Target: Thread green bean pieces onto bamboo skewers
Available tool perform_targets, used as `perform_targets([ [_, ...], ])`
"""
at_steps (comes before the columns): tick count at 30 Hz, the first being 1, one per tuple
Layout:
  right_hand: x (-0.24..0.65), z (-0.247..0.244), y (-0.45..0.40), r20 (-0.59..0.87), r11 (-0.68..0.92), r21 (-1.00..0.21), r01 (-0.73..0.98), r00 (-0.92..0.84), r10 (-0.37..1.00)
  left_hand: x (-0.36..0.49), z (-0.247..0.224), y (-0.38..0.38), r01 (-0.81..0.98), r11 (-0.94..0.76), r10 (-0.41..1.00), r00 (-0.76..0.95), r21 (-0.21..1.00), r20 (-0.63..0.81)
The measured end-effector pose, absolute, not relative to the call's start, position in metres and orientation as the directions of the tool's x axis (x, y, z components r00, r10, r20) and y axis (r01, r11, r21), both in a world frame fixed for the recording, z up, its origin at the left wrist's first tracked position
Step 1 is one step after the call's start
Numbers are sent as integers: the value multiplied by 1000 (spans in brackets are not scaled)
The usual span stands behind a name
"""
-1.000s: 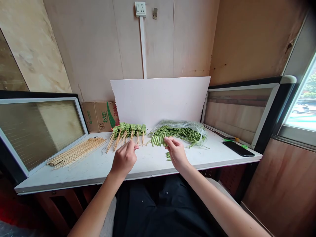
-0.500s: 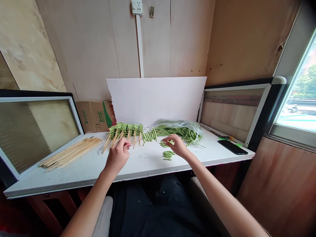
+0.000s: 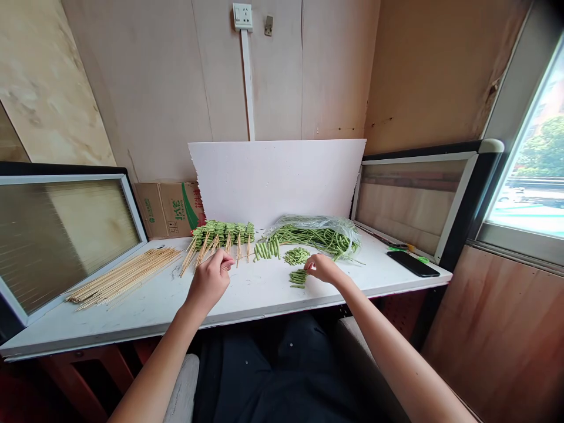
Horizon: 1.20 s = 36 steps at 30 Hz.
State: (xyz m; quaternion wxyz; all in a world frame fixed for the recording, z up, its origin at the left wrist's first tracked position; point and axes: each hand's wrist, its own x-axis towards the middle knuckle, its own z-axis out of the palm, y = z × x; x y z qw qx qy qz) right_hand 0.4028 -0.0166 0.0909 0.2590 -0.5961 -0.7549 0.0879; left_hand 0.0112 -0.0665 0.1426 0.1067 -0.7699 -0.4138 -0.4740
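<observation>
My left hand (image 3: 210, 275) is closed around a bamboo skewer (image 3: 241, 257) pointing right. Cut green bean pieces (image 3: 267, 249) sit side by side along its far part. My right hand (image 3: 324, 269) has its fingertips pinched together at the right end of a small row of cut bean pieces (image 3: 298, 278); whatever lies between them is too small to make out. Just behind that row is a heap of short bean bits (image 3: 296, 255). Finished bean skewers (image 3: 224, 232) are stacked behind my left hand, sticks toward me.
Loose bamboo skewers (image 3: 126, 276) lie on the white table (image 3: 251, 296) at left. Long green beans (image 3: 315, 236) rest in a clear plastic bag at the back. A black phone (image 3: 413, 264) is at right, a cardboard box (image 3: 167, 208) back left, and a white board (image 3: 282, 182) stands behind.
My right hand has come down toward me, from over the heap of bean bits to the small row of pieces. My left hand still holds the skewer in nearly the same place.
</observation>
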Motion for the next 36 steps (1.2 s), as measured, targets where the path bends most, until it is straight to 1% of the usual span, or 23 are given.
perform_targets([
  [2, 402, 99, -19, 360, 327, -528, 783, -142, 922, 11, 143, -66, 737, -636, 535, 209, 228, 818],
  [4, 398, 110, -23, 418, 391, -661, 640, -118, 901, 10, 143, -66, 734, -638, 534, 207, 230, 820],
  [6, 389, 123, -30, 442, 433, -794, 426, -82, 893, 9, 143, -66, 733, -639, 531, 200, 234, 823],
  [8, 377, 135, -38, 441, 443, -876, 191, -56, 896, 9, 144, -67, 731, -639, 526, 189, 238, 829],
  [10, 365, 145, -47, 440, 441, -897, -2, -65, 896, 9, 145, -69, 730, -640, 520, 180, 240, 835],
  [11, 359, 148, -51, 443, 438, -896, -72, -82, 893, 10, 145, -69, 730, -640, 517, 178, 241, 837],
  [15, 343, 158, -65, 441, 400, -879, -259, -129, 888, 11, 146, -72, 725, -647, 506, 179, 235, 844],
  [17, 338, 160, -69, 427, 377, -873, -309, -115, 897, 12, 147, -72, 722, -652, 502, 181, 233, 845],
  [24, 330, 162, -74, 387, 319, -862, -395, -105, 916, 12, 146, -71, 718, -650, 510, 172, 247, 843],
  [29, 326, 160, -75, 415, 335, -857, -392, -139, 899, 12, 145, -71, 720, -654, 502, 184, 232, 845],
  [36, 325, 158, -74, 397, 326, -870, -370, -134, 908, 12, 144, -69, 733, -641, 506, 178, 230, 844],
])
